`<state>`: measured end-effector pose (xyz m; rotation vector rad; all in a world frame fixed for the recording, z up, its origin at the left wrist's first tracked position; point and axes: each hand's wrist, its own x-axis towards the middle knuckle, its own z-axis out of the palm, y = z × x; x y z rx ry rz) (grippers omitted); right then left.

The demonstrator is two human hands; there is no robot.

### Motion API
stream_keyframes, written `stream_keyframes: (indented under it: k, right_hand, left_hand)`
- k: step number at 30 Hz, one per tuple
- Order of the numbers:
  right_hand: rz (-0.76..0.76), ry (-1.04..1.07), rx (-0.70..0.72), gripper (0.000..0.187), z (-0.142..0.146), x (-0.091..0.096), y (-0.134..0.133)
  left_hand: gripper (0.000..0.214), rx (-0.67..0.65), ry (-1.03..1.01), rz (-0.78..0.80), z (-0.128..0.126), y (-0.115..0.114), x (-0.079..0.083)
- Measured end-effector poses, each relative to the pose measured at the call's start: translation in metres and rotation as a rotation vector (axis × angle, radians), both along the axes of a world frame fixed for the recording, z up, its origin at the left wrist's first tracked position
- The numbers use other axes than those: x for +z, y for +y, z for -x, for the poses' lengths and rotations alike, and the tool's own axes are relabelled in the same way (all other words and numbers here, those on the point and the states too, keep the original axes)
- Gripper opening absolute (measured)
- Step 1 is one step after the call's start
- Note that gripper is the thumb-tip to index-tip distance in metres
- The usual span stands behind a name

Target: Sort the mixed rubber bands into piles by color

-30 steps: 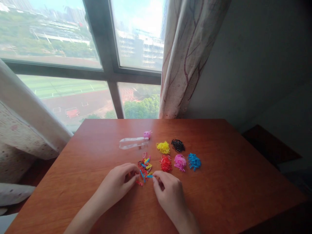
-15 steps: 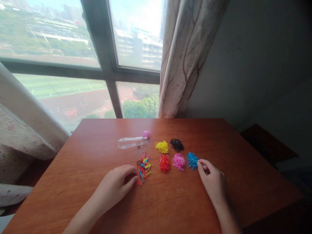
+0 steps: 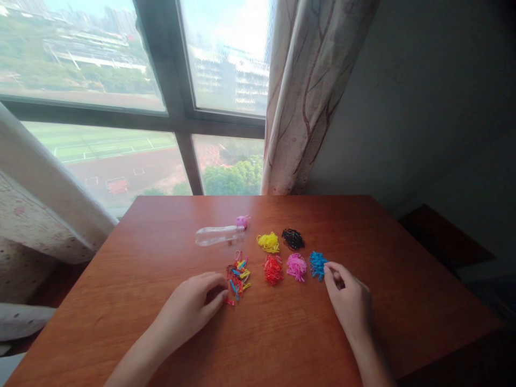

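Observation:
My left hand (image 3: 198, 300) rests on the table beside a small pile of mixed-colour rubber bands (image 3: 239, 278). Its fingers are curved, with a gap showing between thumb and forefinger, and their tips reach the pile's near left edge. A red band lies just under the thumb. My right hand (image 3: 349, 294) has thumb and forefinger pinched together at the right edge of the blue rubber bands (image 3: 317, 264). Whatever sits between those fingertips is too small to make out. Left of the blue heap lie pink rubber bands (image 3: 296, 267) and red rubber bands (image 3: 273, 270).
Farther back are yellow rubber bands (image 3: 268, 242) and black rubber bands (image 3: 293, 239). A clear plastic bottle (image 3: 217, 235) lies on its side, with a pink cap (image 3: 242, 221) behind its neck. The wooden table (image 3: 274, 344) meets a window and curtain (image 3: 306, 97) at its far edge.
My right hand has shifted slightly left, farther against the blue rubber bands. My left hand stays in the same place by the mixed pile.

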<state>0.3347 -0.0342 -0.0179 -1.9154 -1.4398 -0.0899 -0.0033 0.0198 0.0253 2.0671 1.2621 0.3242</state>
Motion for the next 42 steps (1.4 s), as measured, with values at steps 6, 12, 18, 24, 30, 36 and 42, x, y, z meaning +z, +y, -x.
stream_keyframes:
  k: [6,12,18,24,30,36,42]
  right_hand:
    - [0.011,0.098,0.22,0.032,0.041,0.012,0.003]
    - [0.027,0.168,0.419,0.026,0.089,0.017,0.009]
    - [0.087,0.134,0.555,0.021,0.127,0.013,0.007]
    - [0.151,0.155,0.596,0.02,0.135,0.003,0.0]
    - [0.175,0.159,0.589,0.018,0.128,-0.001,-0.004]
    - [0.171,0.171,0.592,0.016,0.128,-0.004,-0.004]
    - [0.19,0.137,0.588,0.017,0.128,-0.006,-0.011]
  left_hand:
    - [0.021,-0.006,-0.04,0.01,0.0,-0.001,0.001]
    - [0.023,-0.02,-0.061,0.024,0.001,-0.001,0.001]
    - [0.021,-0.038,-0.054,0.007,0.001,-0.002,0.0]
    - [0.018,-0.062,0.007,-0.01,0.002,-0.002,0.002]
    - [0.021,-0.068,0.012,-0.024,0.003,-0.003,-0.003]
    - [0.02,-0.061,-0.025,-0.019,0.002,-0.002,-0.003]
    - [0.015,-0.044,-0.072,-0.034,-0.011,-0.001,0.001]
